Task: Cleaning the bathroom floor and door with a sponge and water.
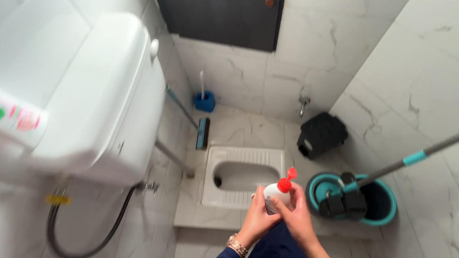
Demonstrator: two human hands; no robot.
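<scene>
White plastic dominates the left of my view: a wall-mounted cistern [94, 94] with a grey hose [80, 236] looping below it. Past that, against the far wall, a blue toilet brush holder [205, 101] stands in the corner, and a long-handled scrubber [202, 133] leans beside the squat toilet pan [243, 177], which is set in a raised marble step.

At centre, low in frame, my left hand [256, 220] wraps the body of a white cleaner bottle [275, 197], fingers closed round it from the left. My right hand [299, 217] is clamped on the bottle's other side, just under its red angled nozzle cap [287, 181]. The bottle is held upright in the air, over the near edge of the pan.

Right of the hands, a teal mop bucket [376, 202] sits on the floor with the mop head [344, 201] resting in it, handle slanting up to the right. A black bin [321, 135] stands behind.

Assessment: I see no cleaner in the pan, though I cannot tell for certain; the brush, scrubber and mop are all parked. I judge the work at an early stage, with application and scrubbing outstanding.
</scene>
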